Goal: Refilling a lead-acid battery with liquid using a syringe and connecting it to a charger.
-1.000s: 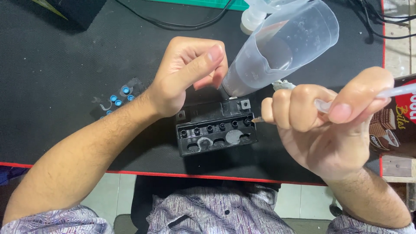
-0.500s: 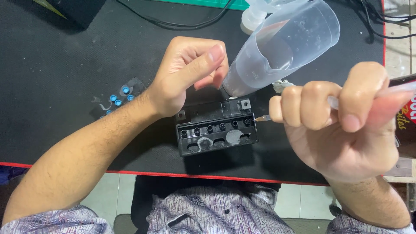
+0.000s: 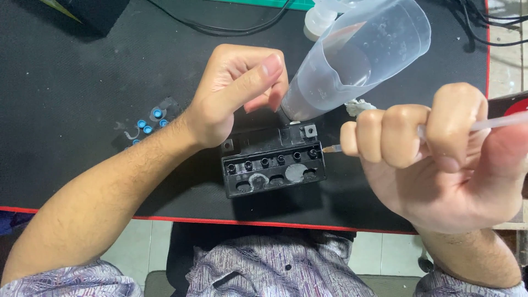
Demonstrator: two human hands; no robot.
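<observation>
- The right hand (image 3: 434, 159) grips a clear syringe (image 3: 495, 122), its tip beside the black cartridge block (image 3: 273, 168) near the tabletop (image 3: 66, 99) front edge.
- The left hand (image 3: 236, 91) tilts a translucent cup (image 3: 357, 55) just behind the block.
- Filling seems underway; aiming the tip needs care.
- Open room lies left, past small blue caps (image 3: 148, 125).

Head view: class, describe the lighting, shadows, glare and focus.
Head view: soft even light, with a faint shadow under the black block; pale glare on the clear jug tilted by the left hand; the right hand, nearest the lens, looms large and slightly soft around its syringe.
</observation>
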